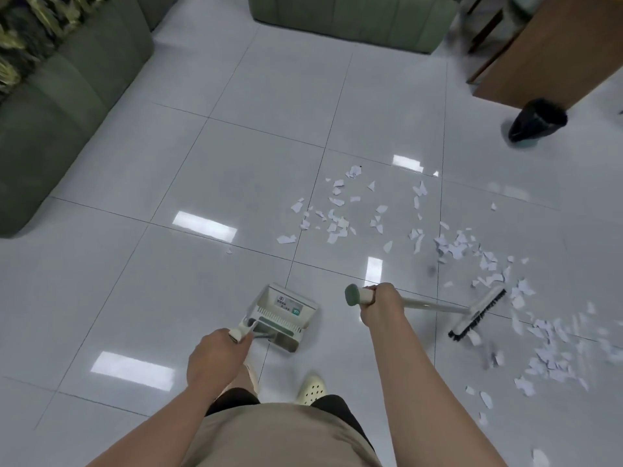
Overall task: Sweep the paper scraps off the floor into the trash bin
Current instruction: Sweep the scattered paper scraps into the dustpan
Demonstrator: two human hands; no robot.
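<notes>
— Why the two-handed stance?

— Each tool has its job. The right hand [379, 303] is curled tight round the top of the broom [435, 306] handle, just under the green cap, so the long shaft reaches out toward three o'clock. The black bristle head sits on the floor [168, 156] at the near edge of the paper scraps [472, 251], angled as if to drag them back toward the feet.

— And the other hand?

— The left hand [215, 355] grips the dustpan [285, 318] handle, fingers wrapped round it. The pan stands just ahead of the feet at twelve o'clock, its mouth not yet tilted to the mess. I'd say it is parked there so the pile can be pulled to it.

— Where is the paper, exactly?

— All on the tiles: one loose patch at about one o'clock, a denser trail running from two round to four o'clock. None in the pan that I can see.

— And the trash bin?

— The trash bin [537, 121], black-lined, stands far off at two o'clock beside a wooden cabinet [556, 55], well apart from the scraps. Sensible: gather first, carry once. Green sofas [67, 96] sit at ten and twelve o'clock, out of the way.
</notes>
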